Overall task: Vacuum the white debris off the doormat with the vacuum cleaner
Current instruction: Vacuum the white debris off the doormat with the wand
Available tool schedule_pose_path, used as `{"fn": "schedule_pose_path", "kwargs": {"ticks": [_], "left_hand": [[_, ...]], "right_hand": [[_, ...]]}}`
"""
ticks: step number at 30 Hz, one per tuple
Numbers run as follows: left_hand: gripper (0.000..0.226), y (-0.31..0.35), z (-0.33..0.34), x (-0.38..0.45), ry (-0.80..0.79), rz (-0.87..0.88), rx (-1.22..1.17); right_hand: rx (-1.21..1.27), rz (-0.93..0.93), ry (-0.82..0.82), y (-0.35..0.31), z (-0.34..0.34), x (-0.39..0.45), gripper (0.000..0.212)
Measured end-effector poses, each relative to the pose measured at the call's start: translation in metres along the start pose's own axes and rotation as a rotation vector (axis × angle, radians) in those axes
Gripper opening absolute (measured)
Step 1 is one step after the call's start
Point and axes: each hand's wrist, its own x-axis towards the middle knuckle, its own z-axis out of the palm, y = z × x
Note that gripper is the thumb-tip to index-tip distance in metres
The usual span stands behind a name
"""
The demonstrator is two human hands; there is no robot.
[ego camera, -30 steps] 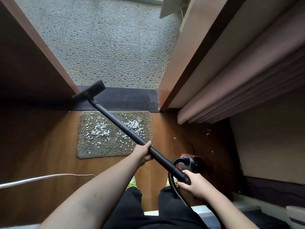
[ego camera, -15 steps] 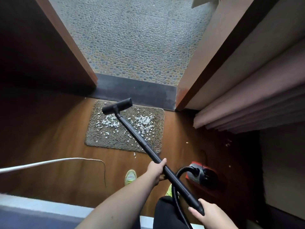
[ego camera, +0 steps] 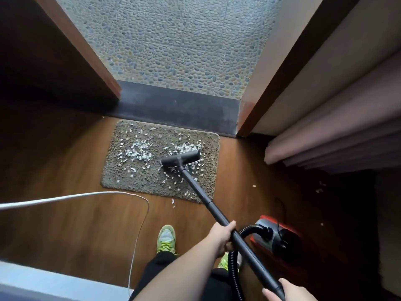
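Note:
A grey-brown doormat lies on the wood floor before the doorway, strewn with white debris in two patches. The vacuum's black floor nozzle rests on the mat's right patch. Its black wand runs down to me. My left hand grips the wand at mid-length. My right hand holds the wand's lower end at the bottom edge of the view. The red and black vacuum body sits on the floor to the right, joined by a black ribbed hose.
A white cord loops across the floor on the left. A dark threshold and pebble tiles lie beyond the mat. Wooden door frames flank the opening, curtains hang at right. Stray flakes dot the floor. My green shoe stands below the mat.
The nozzle has come from the threshold's left end down onto the right side of the mat. Both hands kept their hold on the wand. The camera tilted, showing more floor.

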Motion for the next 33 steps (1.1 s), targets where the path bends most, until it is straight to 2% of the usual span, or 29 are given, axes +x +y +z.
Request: {"fn": "schedule_pose_path", "kwargs": {"ticks": [1,2,6,7,8,10,13,16,18,20,22,24,27,33], "left_hand": [[0.020,0.000,0.001,0.006,-0.006,-0.006,0.008],[0.021,0.001,0.001,0.011,-0.009,-0.015,0.012],[0.014,0.003,-0.001,0.026,-0.005,-0.032,0.053],[0.013,0.003,-0.003,0.027,-0.002,-0.043,0.069],[0.013,0.004,-0.004,0.027,0.004,-0.052,0.086],[0.013,0.006,-0.010,0.026,0.027,-0.063,0.128],[0.016,0.007,-0.022,0.026,0.057,-0.089,0.201],[0.018,0.008,-0.030,0.026,0.109,-0.125,0.258],[0.019,0.007,-0.033,0.029,0.135,-0.136,0.316],[0.020,0.008,-0.034,0.034,0.135,-0.151,0.360],[0.018,0.007,-0.034,0.041,0.131,-0.167,0.398],[0.016,0.007,-0.030,0.044,0.130,-0.164,0.437],[0.018,0.005,-0.023,0.050,0.114,-0.165,0.479],[0.018,-0.011,0.005,0.069,0.134,-0.139,0.474]], "right_hand": [[0.224,-0.042,0.049,0.011,0.021,0.009,0.025],[0.261,0.094,-0.020,0.007,0.022,0.022,0.026],[0.311,0.194,0.058,-0.001,0.014,0.030,0.036],[0.279,0.180,0.051,-0.004,0.018,0.031,0.036],[0.184,0.060,0.074,-0.007,0.025,0.030,0.033],[0.124,-0.004,-0.057,-0.007,0.043,0.020,0.036],[0.127,0.024,-0.153,-0.028,0.043,0.009,0.044],[0.232,-0.004,-0.270,-0.040,0.030,0.008,0.048],[0.375,-0.018,-0.321,-0.036,0.020,0.002,0.032],[0.569,-0.005,-0.324,-0.024,0.018,0.003,0.030],[0.839,0.030,-0.262,-0.005,0.022,0.009,0.027],[1.022,0.089,-0.070,0.026,0.029,0.022,0.020],[1.111,0.200,0.183,0.076,0.037,0.045,0.027],[1.199,0.392,0.392,0.166,0.069,0.083,0.037]]}}
